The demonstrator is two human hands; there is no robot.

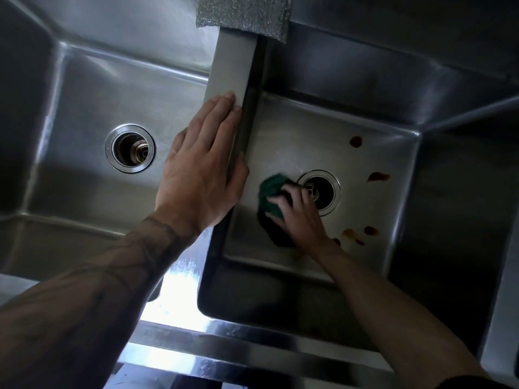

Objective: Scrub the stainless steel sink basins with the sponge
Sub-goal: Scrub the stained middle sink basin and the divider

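Two stainless steel sink basins lie below me, split by a flat divider (233,68). My right hand (302,217) presses a green sponge (271,192) onto the floor of the right basin (286,130), just left of its drain (320,190). Brown stains (377,176) dot the floor right of and below that drain. My left hand (200,169) rests flat on the divider, fingers together, holding nothing. The left basin (92,91) has its own drain (129,148).
A grey glittery scouring cloth (244,15) hangs over the far end of the divider. The shiny front rim (224,343) of the sink runs along the near edge. Steep steel walls enclose each basin.
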